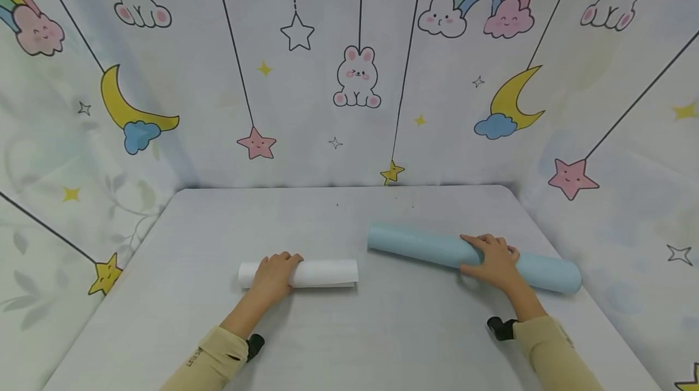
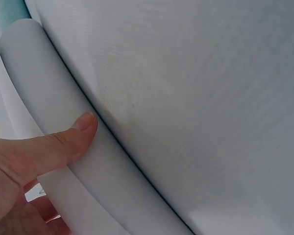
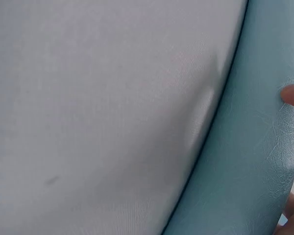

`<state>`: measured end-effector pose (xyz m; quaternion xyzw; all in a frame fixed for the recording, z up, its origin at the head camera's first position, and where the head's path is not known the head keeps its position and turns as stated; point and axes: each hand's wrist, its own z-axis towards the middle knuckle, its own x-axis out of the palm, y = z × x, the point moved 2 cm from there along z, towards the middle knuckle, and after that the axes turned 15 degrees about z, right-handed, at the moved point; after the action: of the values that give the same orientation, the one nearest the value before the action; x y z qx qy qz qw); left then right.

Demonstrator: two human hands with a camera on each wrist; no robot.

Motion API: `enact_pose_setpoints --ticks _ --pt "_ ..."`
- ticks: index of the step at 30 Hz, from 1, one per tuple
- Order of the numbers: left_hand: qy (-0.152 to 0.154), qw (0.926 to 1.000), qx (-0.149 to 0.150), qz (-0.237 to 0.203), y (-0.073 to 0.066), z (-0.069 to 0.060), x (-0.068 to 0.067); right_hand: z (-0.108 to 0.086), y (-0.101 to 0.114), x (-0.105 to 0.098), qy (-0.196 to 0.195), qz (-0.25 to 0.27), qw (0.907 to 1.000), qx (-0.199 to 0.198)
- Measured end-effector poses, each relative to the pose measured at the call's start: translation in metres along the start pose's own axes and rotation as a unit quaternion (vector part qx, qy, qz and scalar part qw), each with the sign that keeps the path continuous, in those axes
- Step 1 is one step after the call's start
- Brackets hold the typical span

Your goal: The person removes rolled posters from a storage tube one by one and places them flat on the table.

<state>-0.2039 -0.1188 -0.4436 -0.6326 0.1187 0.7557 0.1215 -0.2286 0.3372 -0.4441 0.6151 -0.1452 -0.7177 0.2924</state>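
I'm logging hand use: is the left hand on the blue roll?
No, the left hand holds the white roll, while the right hand holds the blue roll.

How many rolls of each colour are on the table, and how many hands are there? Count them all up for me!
White roll: 1
Light blue roll: 1
Left hand and right hand: 2
Total: 4
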Motion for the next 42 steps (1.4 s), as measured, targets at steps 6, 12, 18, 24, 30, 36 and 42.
enact_pose_setpoints --ticks 6,12,18,24,30,36,42 --pt "-0.005 1.0 0.005 0.002 -0.002 -0.002 -0.001 0.008 -0.007 0.001 -0.013 0.001 0.9998 0.013" --pt "-0.007 1.0 0.002 0.001 -0.002 -0.003 -0.001 0.017 -0.01 0.0 -0.017 -0.003 0.9995 0.027" --pt "-0.001 1.0 -0.009 -0.001 0.003 -0.005 -0.002 0.031 -0.014 0.001 -0.012 -0.004 0.9995 0.028" --pt "0.005 1.0 -0.007 0.001 0.006 -0.006 -0.001 0.041 -0.016 0.003 -0.011 0.0 0.999 0.043" --pt "0.007 0.9999 -0.006 -0.004 0.004 -0.004 0.001 0.048 -0.02 -0.001 -0.004 -0.006 0.9977 0.067" --pt "-0.002 0.9999 -0.006 -0.011 0.002 -0.003 0.001 0.057 -0.023 -0.011 -0.003 -0.026 0.9954 0.092" --pt "-0.004 0.9999 -0.003 -0.009 0.0 -0.002 0.004 0.06 -0.029 -0.016 -0.007 -0.065 0.9911 0.115"
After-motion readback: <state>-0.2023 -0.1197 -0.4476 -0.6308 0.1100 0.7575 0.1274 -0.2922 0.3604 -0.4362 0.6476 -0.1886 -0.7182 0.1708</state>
